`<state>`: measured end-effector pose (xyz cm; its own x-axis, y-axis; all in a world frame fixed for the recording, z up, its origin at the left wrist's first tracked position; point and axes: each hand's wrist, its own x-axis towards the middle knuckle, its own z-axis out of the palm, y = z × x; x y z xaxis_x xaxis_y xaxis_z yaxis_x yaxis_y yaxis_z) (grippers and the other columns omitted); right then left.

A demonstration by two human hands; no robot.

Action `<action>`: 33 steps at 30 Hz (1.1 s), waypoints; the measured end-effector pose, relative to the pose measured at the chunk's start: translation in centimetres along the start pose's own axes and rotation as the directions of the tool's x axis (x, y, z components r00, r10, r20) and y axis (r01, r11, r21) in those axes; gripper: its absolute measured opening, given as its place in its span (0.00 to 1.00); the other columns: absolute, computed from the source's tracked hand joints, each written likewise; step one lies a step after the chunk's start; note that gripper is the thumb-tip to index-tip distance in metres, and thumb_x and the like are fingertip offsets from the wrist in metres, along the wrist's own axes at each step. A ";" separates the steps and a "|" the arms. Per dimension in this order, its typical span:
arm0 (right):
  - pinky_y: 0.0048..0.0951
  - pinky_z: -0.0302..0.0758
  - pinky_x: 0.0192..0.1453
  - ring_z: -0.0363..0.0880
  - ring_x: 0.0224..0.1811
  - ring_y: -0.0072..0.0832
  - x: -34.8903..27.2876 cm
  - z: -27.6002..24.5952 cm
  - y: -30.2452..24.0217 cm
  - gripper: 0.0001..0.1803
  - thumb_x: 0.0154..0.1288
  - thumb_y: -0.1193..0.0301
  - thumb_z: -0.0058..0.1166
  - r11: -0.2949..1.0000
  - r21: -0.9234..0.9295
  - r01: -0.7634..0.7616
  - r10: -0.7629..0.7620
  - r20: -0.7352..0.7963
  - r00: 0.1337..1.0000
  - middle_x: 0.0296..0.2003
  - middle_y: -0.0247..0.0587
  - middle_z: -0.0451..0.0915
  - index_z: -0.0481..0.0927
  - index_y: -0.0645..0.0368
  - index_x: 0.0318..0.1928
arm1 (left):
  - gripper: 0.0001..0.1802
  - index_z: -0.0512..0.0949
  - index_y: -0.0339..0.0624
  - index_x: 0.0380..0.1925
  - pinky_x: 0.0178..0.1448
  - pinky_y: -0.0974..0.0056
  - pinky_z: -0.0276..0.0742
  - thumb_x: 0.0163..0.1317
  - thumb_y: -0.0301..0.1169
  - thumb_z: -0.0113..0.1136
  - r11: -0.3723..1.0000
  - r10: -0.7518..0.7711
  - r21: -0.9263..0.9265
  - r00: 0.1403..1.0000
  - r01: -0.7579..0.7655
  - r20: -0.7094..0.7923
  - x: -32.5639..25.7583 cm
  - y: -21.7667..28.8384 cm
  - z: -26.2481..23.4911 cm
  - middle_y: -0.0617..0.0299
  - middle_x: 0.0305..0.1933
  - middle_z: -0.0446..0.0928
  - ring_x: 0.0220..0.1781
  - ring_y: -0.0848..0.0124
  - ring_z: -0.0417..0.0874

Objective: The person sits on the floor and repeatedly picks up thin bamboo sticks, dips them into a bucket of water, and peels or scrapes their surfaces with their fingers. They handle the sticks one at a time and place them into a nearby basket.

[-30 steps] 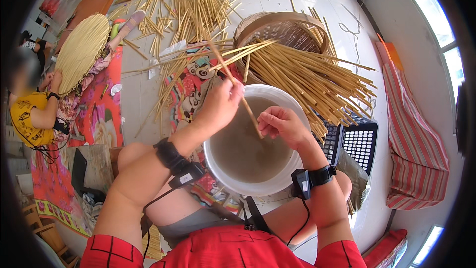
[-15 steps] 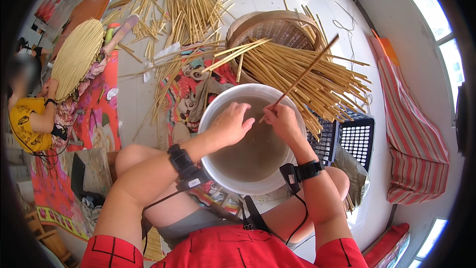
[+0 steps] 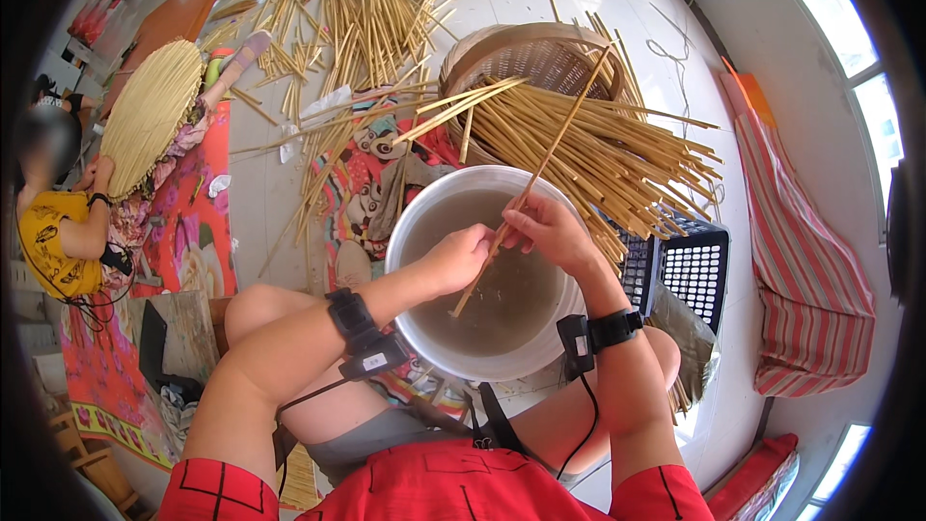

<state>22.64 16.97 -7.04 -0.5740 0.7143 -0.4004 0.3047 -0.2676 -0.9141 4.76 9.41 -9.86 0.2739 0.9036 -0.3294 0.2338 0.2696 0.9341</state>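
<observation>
A long brown straw stalk (image 3: 562,130) slants over a white bucket (image 3: 407,333) of murky water. Its lower end points down over the water, and its upper end reaches across the heap of stalks. My right hand (image 3: 548,232) pinches the stalk above the bucket's far right part. Just below and to the left, my left hand (image 3: 463,256) is closed around the same stalk. The bucket stands between my knees. Black straps with small boxes sit on both my wrists.
Many cut stalks (image 3: 598,145) spill from a wicker basket (image 3: 540,37) behind the bucket. A dark plastic crate (image 3: 690,270) stands to the right. More bundled stalks (image 3: 362,14) lie on the tiled floor. At left, a person in yellow (image 3: 68,241) holds a round woven mat (image 3: 152,121).
My left hand has closed on the stalk, where before it was open and apart. The stalk has slid lower, and its upper end has swung left.
</observation>
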 end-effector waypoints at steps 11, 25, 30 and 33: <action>0.16 0.63 0.29 0.66 0.26 0.12 -0.5 1.0 -1.1 0.10 0.70 0.63 0.51 0.961 0.239 0.139 -0.139 -0.017 0.990 0.25 0.25 0.74 0.78 0.56 0.36 | 0.18 0.71 0.40 0.43 0.30 0.77 0.63 0.75 0.44 0.39 0.832 -0.022 -0.543 0.986 0.111 0.168 -0.3 2.6 -0.8 0.68 0.30 0.71 0.26 0.84 0.65; 0.18 0.68 0.37 0.72 0.31 0.14 -0.6 0.6 -1.2 0.17 0.75 0.60 0.42 0.901 0.415 0.126 -0.143 0.010 0.990 0.29 0.29 0.78 0.79 0.59 0.39 | 0.18 0.68 0.36 0.57 0.36 0.74 0.72 0.73 0.33 0.41 0.842 0.094 -0.540 0.979 0.017 0.178 -1.1 4.6 -1.2 0.59 0.46 0.75 0.32 0.80 0.74; 0.20 0.71 0.40 0.74 0.32 0.16 -0.8 1.1 -1.5 0.18 0.75 0.59 0.41 0.965 0.192 0.179 -0.195 0.067 0.978 0.31 0.30 0.79 0.79 0.60 0.43 | 0.19 0.75 0.39 0.36 0.25 0.78 0.63 0.73 0.43 0.44 0.840 -0.102 -0.526 0.991 0.131 0.084 -1.1 3.6 -1.6 0.61 0.26 0.77 0.20 0.83 0.68; 0.22 0.73 0.41 0.76 0.33 0.18 -0.6 1.0 -1.2 0.18 0.75 0.60 0.41 0.965 0.185 0.185 -0.199 0.061 0.978 0.33 0.32 0.80 0.78 0.61 0.44 | 0.19 0.75 0.40 0.44 0.27 0.79 0.62 0.71 0.45 0.47 0.779 -0.052 -0.612 0.987 0.135 0.152 -0.9 3.3 -1.6 0.63 0.33 0.76 0.23 0.83 0.67</action>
<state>21.88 16.24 -5.80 -0.6681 0.7127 -0.2136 0.0475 -0.2457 -0.9682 3.75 10.00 -6.24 0.4000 0.8273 -0.3945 -0.3515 0.5360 0.7675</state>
